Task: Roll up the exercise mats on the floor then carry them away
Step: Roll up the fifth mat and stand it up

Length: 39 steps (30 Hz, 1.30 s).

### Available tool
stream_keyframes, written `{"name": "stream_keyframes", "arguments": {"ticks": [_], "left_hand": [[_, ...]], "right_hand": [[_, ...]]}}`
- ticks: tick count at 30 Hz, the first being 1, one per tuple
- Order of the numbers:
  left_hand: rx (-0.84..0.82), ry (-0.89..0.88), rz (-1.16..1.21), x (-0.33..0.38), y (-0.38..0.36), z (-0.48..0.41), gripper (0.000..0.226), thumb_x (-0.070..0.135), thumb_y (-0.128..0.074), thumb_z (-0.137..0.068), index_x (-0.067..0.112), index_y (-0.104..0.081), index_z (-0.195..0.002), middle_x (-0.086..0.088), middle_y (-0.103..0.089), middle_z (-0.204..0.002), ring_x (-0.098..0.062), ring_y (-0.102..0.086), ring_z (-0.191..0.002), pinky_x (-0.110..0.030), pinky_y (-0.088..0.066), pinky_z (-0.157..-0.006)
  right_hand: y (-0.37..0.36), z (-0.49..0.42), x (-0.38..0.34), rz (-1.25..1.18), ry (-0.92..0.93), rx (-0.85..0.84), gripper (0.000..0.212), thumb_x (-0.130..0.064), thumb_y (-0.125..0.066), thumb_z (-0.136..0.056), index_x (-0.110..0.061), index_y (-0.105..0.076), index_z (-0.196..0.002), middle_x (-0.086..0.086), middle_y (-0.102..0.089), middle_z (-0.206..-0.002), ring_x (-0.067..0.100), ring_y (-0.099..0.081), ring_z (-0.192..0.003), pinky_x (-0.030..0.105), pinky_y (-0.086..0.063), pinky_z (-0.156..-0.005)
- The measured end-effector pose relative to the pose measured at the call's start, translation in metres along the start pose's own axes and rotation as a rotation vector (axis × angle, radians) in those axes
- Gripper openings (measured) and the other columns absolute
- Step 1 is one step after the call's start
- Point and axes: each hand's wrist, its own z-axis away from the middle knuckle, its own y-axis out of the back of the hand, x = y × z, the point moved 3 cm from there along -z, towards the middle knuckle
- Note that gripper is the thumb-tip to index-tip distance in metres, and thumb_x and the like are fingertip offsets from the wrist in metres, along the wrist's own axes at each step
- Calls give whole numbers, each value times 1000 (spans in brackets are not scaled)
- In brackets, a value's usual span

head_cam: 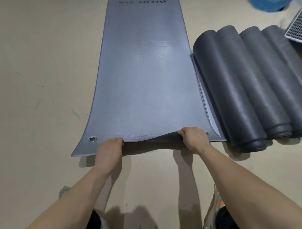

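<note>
So the grey mat [147, 81] lies flat on the beige floor [40, 65], running straight from near to far, with some upside-down lettering [143, 2] at the far end. Both hands are on its near edge. The left hand [109, 148] has its grip closed on the edge just right of a metal eyelet [92, 139], fingers curled onto it. The right hand [194, 139] has the same closed grip close to the near right corner. The bit of edge between them is lifted off the floor and bows a little. Just to the right, four dark rolled mats [237, 91] lie side by side, touching each other, and the left one sits right beside the flat mat. Far right there's a white grid thing [295, 27] and something blue [268, 5], too blurry to tell what it is.
</note>
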Motion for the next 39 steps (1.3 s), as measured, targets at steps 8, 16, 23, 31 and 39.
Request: {"name": "stream_keyframes", "arguments": {"ticks": [8, 16, 23, 31, 39], "left_hand": [[-205, 59, -85, -1, -5, -5, 15, 11, -53, -96, 18, -56, -108, -6, -70, -96, -28, -59, -79, -37, -41, -62], [-201, 115, -210, -1, -14, -56, 24, 10, -49, -97, 23, -62, -113, -2, -69, -101, -25, -61, -91, -36, -34, -77], [238, 104, -85, -7, -26, -72, 17, 26, -74, -91, 11, -66, -89, -14, -60, -90, -38, -52, -82, -45, -34, -66], [-82, -123, -66, -11, -74, -23, 102, 92, -46, -73, 11, -55, -136, -9, -59, -129, -34, -55, -116, -52, -42, -107], [-268, -116, -105, -9, -50, -6, 90, 95, -18, -78, 25, -59, -116, 5, -66, -104, -19, -62, -87, -35, -47, -68]], "right_hand": [[-30, 42, 5, 167, 149, 306, 17, -28, -76, -91, -16, -65, -95, 5, -66, -89, 32, -60, -78, 41, -37, -76], [-81, 54, -19, 240, 239, 375, 65, -19, -61, -92, 2, -44, -150, 22, -48, -150, 43, -42, -141, 53, -12, -122], [-86, -3, -12, 285, 215, 92, 98, -66, -65, -87, -11, -27, -159, 10, -39, -158, 36, -22, -153, 55, -11, -125], [-83, -21, 2, 132, 324, 32, 86, -82, -55, -79, -21, -48, -139, 1, -51, -130, 26, -47, -119, 38, -35, -110], [-66, -6, 4, 181, 312, -209, 68, -83, -45, -87, -24, -59, -118, -2, -59, -109, 22, -60, -102, 37, -47, -78]]}}
